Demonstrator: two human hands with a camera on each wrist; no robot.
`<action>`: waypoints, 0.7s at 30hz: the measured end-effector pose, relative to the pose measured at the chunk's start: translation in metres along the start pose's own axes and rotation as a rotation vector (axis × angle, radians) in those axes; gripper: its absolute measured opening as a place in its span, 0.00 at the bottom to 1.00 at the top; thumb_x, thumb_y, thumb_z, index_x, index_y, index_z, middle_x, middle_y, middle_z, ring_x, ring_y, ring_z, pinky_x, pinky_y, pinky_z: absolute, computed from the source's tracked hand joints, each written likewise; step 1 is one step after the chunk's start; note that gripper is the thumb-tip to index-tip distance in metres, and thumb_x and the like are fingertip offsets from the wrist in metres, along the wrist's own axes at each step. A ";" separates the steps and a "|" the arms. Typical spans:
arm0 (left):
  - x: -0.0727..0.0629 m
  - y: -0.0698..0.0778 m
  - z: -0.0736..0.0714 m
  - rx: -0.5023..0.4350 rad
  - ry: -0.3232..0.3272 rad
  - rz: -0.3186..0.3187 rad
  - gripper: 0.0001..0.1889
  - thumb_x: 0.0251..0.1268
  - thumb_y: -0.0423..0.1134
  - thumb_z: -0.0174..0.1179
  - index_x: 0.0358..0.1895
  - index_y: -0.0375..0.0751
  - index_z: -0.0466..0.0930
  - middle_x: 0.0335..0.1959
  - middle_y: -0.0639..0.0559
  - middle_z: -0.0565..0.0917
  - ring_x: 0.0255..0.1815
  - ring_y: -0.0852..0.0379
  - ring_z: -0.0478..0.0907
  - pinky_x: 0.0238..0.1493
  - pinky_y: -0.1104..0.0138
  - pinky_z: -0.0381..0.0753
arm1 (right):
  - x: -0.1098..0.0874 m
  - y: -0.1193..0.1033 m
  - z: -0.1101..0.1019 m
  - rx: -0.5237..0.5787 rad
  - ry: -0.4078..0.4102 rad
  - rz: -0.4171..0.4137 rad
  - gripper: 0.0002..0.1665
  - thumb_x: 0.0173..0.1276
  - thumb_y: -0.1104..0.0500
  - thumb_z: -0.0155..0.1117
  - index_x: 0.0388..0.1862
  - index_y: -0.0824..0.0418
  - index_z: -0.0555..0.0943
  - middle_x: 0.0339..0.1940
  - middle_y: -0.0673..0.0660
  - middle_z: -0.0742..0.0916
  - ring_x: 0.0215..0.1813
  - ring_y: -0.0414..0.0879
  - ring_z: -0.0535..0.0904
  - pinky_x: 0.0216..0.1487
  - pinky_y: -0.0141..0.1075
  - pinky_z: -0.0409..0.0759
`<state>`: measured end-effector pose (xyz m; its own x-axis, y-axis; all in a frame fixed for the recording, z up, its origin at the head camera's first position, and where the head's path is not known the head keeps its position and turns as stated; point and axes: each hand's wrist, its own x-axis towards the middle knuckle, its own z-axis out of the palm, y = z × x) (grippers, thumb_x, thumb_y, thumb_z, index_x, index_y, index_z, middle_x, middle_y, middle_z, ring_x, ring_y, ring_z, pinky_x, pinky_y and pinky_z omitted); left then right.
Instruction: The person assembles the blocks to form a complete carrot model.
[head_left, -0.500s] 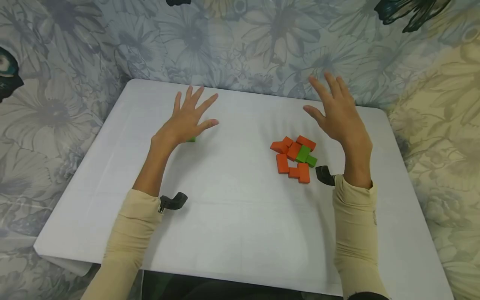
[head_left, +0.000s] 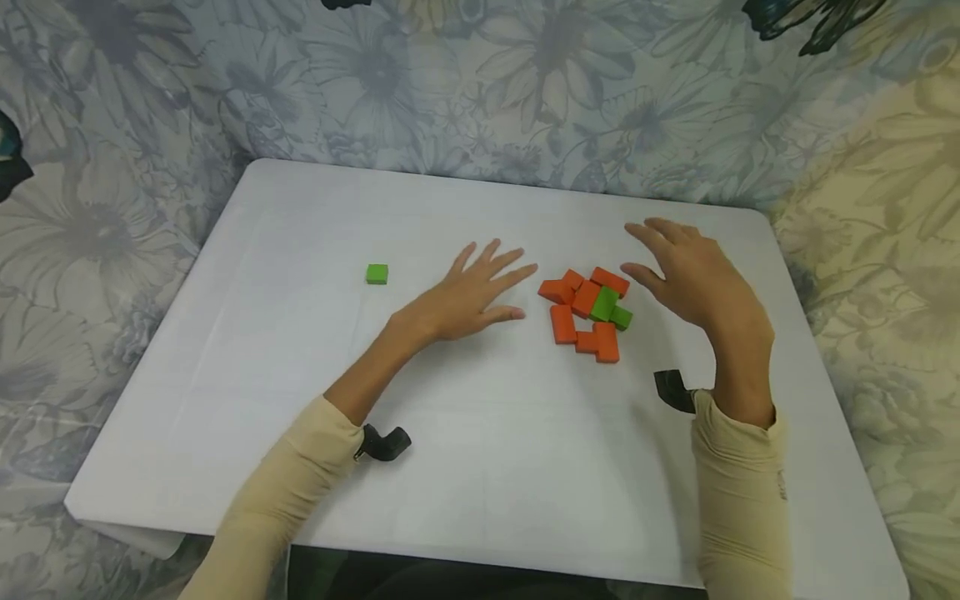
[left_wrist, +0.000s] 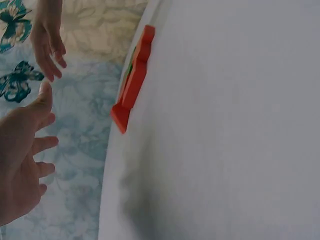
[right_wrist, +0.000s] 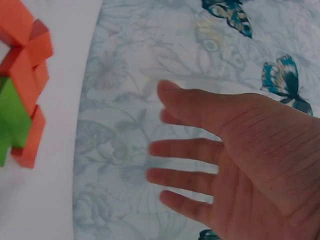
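Note:
A cluster of orange blocks [head_left: 563,324] and two green blocks [head_left: 604,304] lies on the right half of the white table. My left hand [head_left: 461,302] hovers to the left of the cluster, fingers spread, holding nothing. My right hand [head_left: 693,271] is raised to the right of the cluster, with its fingers extended and nothing in it. A single green block [head_left: 377,274] lies apart, left of my left hand. In the right wrist view the right hand [right_wrist: 240,155] has its thumb and fingers apart, beside the orange blocks [right_wrist: 22,70].
The white table [head_left: 480,467] stands against walls covered in floral cloth [head_left: 450,92]. Dark wrist mounts [head_left: 386,443] stick out from both sleeves over the table.
My left hand has moved right and toward me, uncovering the lone green block. My right hand has come down and slightly to the right. The blocks stay where they were.

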<state>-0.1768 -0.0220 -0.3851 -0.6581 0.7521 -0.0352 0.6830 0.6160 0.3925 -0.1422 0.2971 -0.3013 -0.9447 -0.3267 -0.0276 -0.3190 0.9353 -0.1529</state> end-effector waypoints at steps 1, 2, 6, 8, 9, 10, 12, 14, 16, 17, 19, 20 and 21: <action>0.004 0.007 0.005 0.008 -0.018 0.026 0.37 0.82 0.63 0.46 0.86 0.59 0.50 0.89 0.51 0.48 0.90 0.40 0.36 0.88 0.43 0.29 | -0.005 0.000 0.003 -0.002 -0.050 0.004 0.35 0.78 0.53 0.64 0.79 0.64 0.68 0.76 0.74 0.73 0.75 0.74 0.68 0.74 0.72 0.66; 0.009 0.013 0.010 0.019 -0.035 0.050 0.36 0.82 0.62 0.46 0.86 0.57 0.51 0.89 0.52 0.49 0.90 0.40 0.37 0.88 0.43 0.29 | -0.010 0.000 0.006 -0.006 -0.093 0.003 0.34 0.78 0.54 0.64 0.77 0.66 0.70 0.75 0.74 0.75 0.74 0.74 0.70 0.73 0.71 0.68; 0.025 0.033 0.030 0.076 -0.105 0.124 0.35 0.83 0.61 0.45 0.85 0.53 0.54 0.88 0.52 0.52 0.90 0.39 0.40 0.88 0.42 0.33 | -0.025 -0.005 0.023 0.002 -0.240 -0.001 0.30 0.77 0.53 0.65 0.70 0.69 0.77 0.67 0.73 0.81 0.67 0.70 0.78 0.67 0.67 0.76; 0.031 0.038 0.039 0.108 -0.150 0.134 0.36 0.83 0.61 0.44 0.85 0.51 0.54 0.88 0.51 0.53 0.90 0.40 0.41 0.88 0.41 0.35 | -0.031 -0.008 0.034 0.010 -0.288 -0.003 0.28 0.77 0.54 0.65 0.68 0.69 0.79 0.63 0.71 0.83 0.63 0.69 0.80 0.65 0.66 0.79; 0.034 0.040 0.044 0.117 -0.171 0.134 0.36 0.83 0.61 0.44 0.85 0.51 0.54 0.88 0.51 0.52 0.90 0.40 0.41 0.88 0.41 0.35 | -0.034 -0.009 0.040 0.017 -0.309 -0.005 0.27 0.77 0.54 0.64 0.68 0.69 0.79 0.62 0.71 0.84 0.63 0.68 0.81 0.64 0.65 0.79; 0.036 0.041 0.048 0.125 -0.193 0.131 0.36 0.83 0.62 0.43 0.85 0.50 0.54 0.88 0.50 0.51 0.90 0.40 0.40 0.88 0.42 0.35 | -0.037 -0.010 0.046 0.022 -0.328 -0.009 0.26 0.77 0.55 0.64 0.67 0.68 0.80 0.61 0.71 0.84 0.62 0.68 0.81 0.64 0.65 0.80; 0.038 0.043 0.056 0.130 -0.225 0.123 0.36 0.83 0.62 0.44 0.84 0.49 0.56 0.89 0.49 0.49 0.90 0.40 0.39 0.89 0.42 0.36 | -0.042 -0.011 0.055 0.050 -0.372 -0.009 0.25 0.77 0.56 0.65 0.67 0.68 0.81 0.59 0.70 0.85 0.60 0.66 0.82 0.63 0.63 0.81; 0.038 0.045 0.060 0.118 -0.239 0.109 0.33 0.82 0.62 0.45 0.80 0.47 0.64 0.89 0.47 0.49 0.90 0.40 0.39 0.89 0.44 0.35 | -0.047 -0.010 0.061 0.083 -0.406 -0.006 0.22 0.75 0.58 0.66 0.63 0.67 0.83 0.56 0.68 0.86 0.57 0.63 0.84 0.62 0.61 0.83; 0.037 0.046 0.062 0.096 -0.228 0.105 0.29 0.82 0.61 0.48 0.72 0.46 0.70 0.88 0.45 0.51 0.90 0.40 0.40 0.89 0.44 0.36 | -0.052 -0.009 0.063 0.114 -0.425 0.017 0.19 0.74 0.58 0.68 0.59 0.66 0.86 0.53 0.66 0.87 0.54 0.59 0.84 0.59 0.58 0.85; 0.037 0.047 0.061 0.086 -0.213 0.103 0.27 0.81 0.61 0.50 0.68 0.46 0.72 0.88 0.44 0.53 0.90 0.40 0.42 0.89 0.44 0.37 | -0.053 -0.009 0.062 0.120 -0.426 0.030 0.20 0.72 0.58 0.70 0.58 0.67 0.86 0.52 0.65 0.87 0.52 0.58 0.84 0.58 0.57 0.85; 0.037 0.049 0.061 0.078 -0.184 0.097 0.24 0.79 0.59 0.54 0.64 0.46 0.72 0.86 0.44 0.57 0.89 0.42 0.46 0.89 0.44 0.40 | -0.055 -0.008 0.061 0.106 -0.408 0.053 0.24 0.69 0.57 0.74 0.60 0.66 0.85 0.51 0.64 0.86 0.51 0.56 0.83 0.56 0.56 0.85; 0.037 0.050 0.061 0.079 -0.169 0.091 0.25 0.79 0.58 0.56 0.66 0.47 0.71 0.85 0.44 0.59 0.89 0.43 0.49 0.89 0.45 0.41 | -0.055 -0.007 0.062 0.098 -0.396 0.062 0.27 0.67 0.56 0.76 0.62 0.66 0.84 0.52 0.64 0.86 0.51 0.56 0.82 0.56 0.57 0.85; 0.037 0.051 0.061 0.085 -0.156 0.089 0.26 0.78 0.57 0.58 0.69 0.47 0.70 0.84 0.44 0.62 0.88 0.44 0.52 0.89 0.45 0.44 | -0.055 -0.007 0.063 0.091 -0.387 0.071 0.32 0.64 0.55 0.79 0.65 0.65 0.82 0.53 0.65 0.85 0.51 0.56 0.82 0.56 0.57 0.86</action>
<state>-0.1471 0.0520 -0.4225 -0.5413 0.8276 -0.1488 0.7648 0.5581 0.3218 -0.0835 0.2996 -0.3609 -0.8603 -0.3053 -0.4082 -0.2299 0.9471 -0.2238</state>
